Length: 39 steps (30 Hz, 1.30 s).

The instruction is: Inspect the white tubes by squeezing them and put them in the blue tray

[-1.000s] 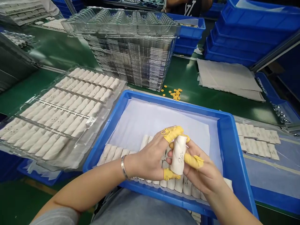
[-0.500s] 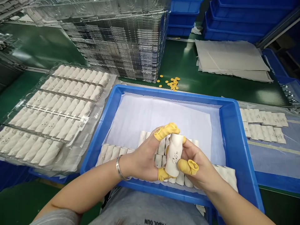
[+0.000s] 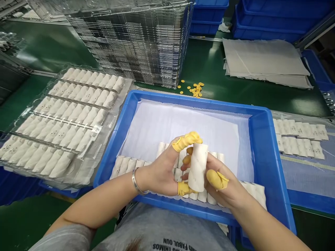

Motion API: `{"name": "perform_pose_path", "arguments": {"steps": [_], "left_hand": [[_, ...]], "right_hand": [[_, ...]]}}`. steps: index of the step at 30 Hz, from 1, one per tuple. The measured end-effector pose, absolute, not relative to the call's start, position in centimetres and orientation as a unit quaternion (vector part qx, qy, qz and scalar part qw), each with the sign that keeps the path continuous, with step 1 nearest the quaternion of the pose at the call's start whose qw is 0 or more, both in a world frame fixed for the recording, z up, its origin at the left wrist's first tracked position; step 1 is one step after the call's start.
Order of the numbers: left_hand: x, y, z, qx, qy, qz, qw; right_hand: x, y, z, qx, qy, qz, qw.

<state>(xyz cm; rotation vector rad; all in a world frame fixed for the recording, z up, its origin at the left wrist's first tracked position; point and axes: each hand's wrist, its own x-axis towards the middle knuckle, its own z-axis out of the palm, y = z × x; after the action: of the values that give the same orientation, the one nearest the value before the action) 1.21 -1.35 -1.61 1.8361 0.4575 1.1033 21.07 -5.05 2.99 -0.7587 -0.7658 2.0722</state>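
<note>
A white cylindrical piece (image 3: 198, 168) with a faintly ridged surface stands nearly upright between my hands, above the blue tray (image 3: 259, 139). My left hand (image 3: 163, 170) grips it at its top and bottom ends, with yellow finger cots on the fingertips. My right hand (image 3: 222, 181) is around its right side and behind it; the cot-covered thumb stands slightly off the surface, and fingers show behind the piece on the left. Below, rows of similar white pieces (image 3: 128, 165) lie on white lining paper (image 3: 188, 118) in the tray, partly hidden by my hands.
On the left, a clear plastic tray (image 3: 85, 148) holds rows of white pieces. Behind stands a tall stack of clear trays (image 3: 136, 52). Loose yellow finger cots (image 3: 196, 90) lie beyond the blue tray. Paper sheets (image 3: 264, 59), blue bins (image 3: 272, 21) and more white pieces (image 3: 300, 136) are at right.
The piece has turned about its long axis; the dark markings that faced me are out of sight. My right thumb has lifted off it. The view has shifted slightly.
</note>
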Motion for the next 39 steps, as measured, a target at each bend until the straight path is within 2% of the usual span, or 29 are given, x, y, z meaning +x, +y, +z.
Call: {"name": "perform_pose_path", "arguments": {"steps": [6, 16, 25, 35, 39], "left_hand": [[1.7, -0.9, -0.9, 0.764, 0.171, 0.474, 0.404], [1.6, -1.0, -0.7, 0.748, 0.174, 0.475, 0.43], [1.5, -0.5, -0.9, 0.775, 0.143, 0.476, 0.39], [1.6, -0.9, -0.6, 0.758, 0.174, 0.474, 0.413], [1.5, -0.7, -0.5, 0.766, 0.189, 0.471, 0.396]], "right_hand": [[20.6, -5.4, 2.3, -0.302, -0.319, 0.791, 0.426], [21.1, -5.2, 3.5, -0.249, -0.282, 0.846, 0.377], [20.6, -5.2, 2.6, -0.335, -0.329, 0.776, 0.421], [21.2, -5.0, 3.3, -0.293, -0.242, 0.846, 0.373], [21.2, -5.1, 3.1, -0.318, -0.279, 0.827, 0.37]]}}
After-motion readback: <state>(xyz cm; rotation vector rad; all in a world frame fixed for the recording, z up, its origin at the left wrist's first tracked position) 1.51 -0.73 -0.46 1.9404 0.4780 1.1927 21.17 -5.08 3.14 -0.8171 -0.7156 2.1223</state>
